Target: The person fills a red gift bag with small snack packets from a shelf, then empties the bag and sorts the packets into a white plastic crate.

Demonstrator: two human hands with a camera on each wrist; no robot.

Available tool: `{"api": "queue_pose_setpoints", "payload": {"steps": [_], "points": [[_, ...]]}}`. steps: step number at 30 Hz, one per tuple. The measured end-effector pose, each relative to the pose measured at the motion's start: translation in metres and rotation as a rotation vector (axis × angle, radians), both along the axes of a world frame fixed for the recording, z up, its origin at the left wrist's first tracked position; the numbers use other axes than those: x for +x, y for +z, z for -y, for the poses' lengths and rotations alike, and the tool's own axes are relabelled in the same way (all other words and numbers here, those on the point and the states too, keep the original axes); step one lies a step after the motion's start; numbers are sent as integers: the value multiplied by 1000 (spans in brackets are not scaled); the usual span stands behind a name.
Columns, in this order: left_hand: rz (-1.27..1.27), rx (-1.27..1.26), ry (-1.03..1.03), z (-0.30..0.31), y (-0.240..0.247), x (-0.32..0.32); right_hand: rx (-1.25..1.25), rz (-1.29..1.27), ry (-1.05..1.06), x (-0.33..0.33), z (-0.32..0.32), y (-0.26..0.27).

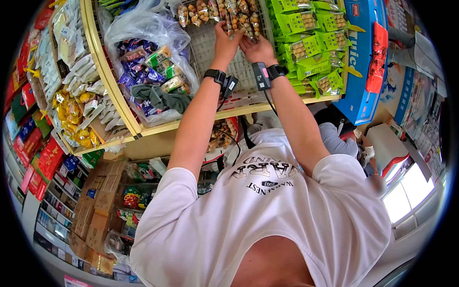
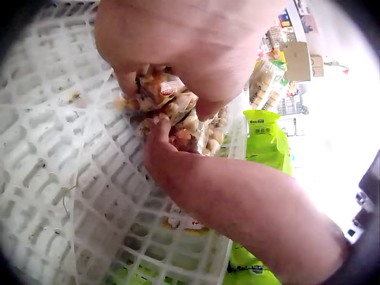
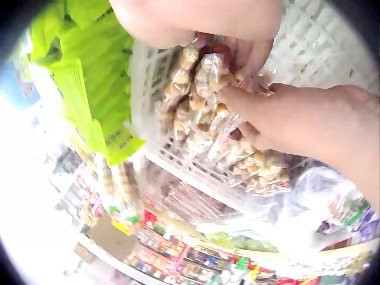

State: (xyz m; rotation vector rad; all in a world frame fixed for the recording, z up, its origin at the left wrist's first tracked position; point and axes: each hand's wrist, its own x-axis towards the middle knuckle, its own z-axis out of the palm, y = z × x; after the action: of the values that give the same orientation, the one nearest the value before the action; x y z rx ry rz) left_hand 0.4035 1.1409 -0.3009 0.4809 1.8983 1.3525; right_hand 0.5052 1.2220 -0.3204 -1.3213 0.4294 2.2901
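Observation:
Clear packets of round brown and orange snacks (image 1: 201, 12) lie in a row at the far end of a white plastic basket (image 1: 203, 52). My left hand (image 1: 226, 45) and right hand (image 1: 259, 49) meet at the near edge of this row. In the left wrist view the left hand (image 2: 190, 41) curls its thumb and fingers round a packet (image 2: 160, 89), and the right hand (image 2: 196, 172) reaches in from below with fingertips on the same bunch. The right wrist view shows both hands pinching packets (image 3: 208, 77); some fingertips are hidden among them.
Green snack packets (image 1: 306, 48) fill the section to the right, beside a blue box (image 1: 366, 62). On the left, a clear plastic bag (image 1: 119, 31) holds purple packets and a dark cloth (image 1: 162, 98). A yellow shelf edge (image 1: 177, 123) runs in front of my body.

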Motion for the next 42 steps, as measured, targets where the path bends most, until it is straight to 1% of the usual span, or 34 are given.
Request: {"api": "queue_pose_setpoints", "payload": {"steps": [1, 3, 5, 7, 10, 11, 12, 14, 16, 18, 19, 21, 22, 25, 26, 27, 28, 29, 30, 32, 33, 35, 37, 39, 40, 42], "points": [[-31, -14, -9, 0, -1, 1, 0, 0, 0, 1, -1, -1], [-61, -31, -20, 0, -5, 3, 45, 101, 56, -2, -1, 11], [-65, 48, -4, -2, -10, 4, 57, 119, 64, -4, 0, 19], [-69, 43, 3, -6, -16, 4, 76, 135, 73, -6, -1, 24], [-103, 7, -3, -6, -19, 3, 67, 121, 71, -4, 2, 25], [-136, -20, -21, -6, -19, 2, 110, 143, 106, -1, 5, 22], [-137, -19, -21, -6, -19, 2, 154, 167, 141, 1, 7, 19], [-63, 28, 4, -6, -17, 3, 186, 189, 141, 6, 13, 14], [-86, -10, -20, -3, -13, -2, 219, 209, 140, 12, 22, 10], [-111, -42, -48, -3, -7, -5, 73, 180, 24, 24, 35, 11], [-90, -77, -52, -3, -4, -6, 80, 178, 21, 30, 38, 10], [-69, -109, -59, -4, 1, -4, -24, 118, -109, 43, 42, 7], [-48, -93, -45, -5, 2, -4, -48, 167, -138, 44, 43, 3], [-19, -79, -36, -3, 4, -3, -95, 107, -102, 42, 45, -5], [-14, -72, -38, -5, 4, -6, -129, 179, -139, 31, 44, 8], [-22, -67, -38, -6, 3, -8, -125, 172, -139, 38, 48, -18], [-42, -83, -52, -6, 1, -9, 208, 191, 166, 51, 56, -68], [-61, -100, -66, -5, 0, -10, 541, 206, 469, 58, 61, -95], [-66, -97, -65, -4, 0, -9, 544, 202, 467, 53, 57, -72], [-65, -146, -78, -5, 1, -10, -181, 236, -105, 49, 51, -27], [-70, -141, -75, -5, 6, -10, -176, 231, -102, 53, 53, -22], [-57, -164, -88, -4, 12, -10, -54, 222, 4, 57, 54, -21], [-78, -149, -82, -4, 12, -9, -84, 198, 3, 59, 55, -27], [-99, -135, -80, -5, 12, -11, -3, 229, 56, 58, 60, -21], [-63, -140, -85, -5, 12, -12, 133, 230, 87, 60, 67, -14], [-25, -149, -91, -4, 15, -11, 85, 219, 45, 57, 64, -14]]}}
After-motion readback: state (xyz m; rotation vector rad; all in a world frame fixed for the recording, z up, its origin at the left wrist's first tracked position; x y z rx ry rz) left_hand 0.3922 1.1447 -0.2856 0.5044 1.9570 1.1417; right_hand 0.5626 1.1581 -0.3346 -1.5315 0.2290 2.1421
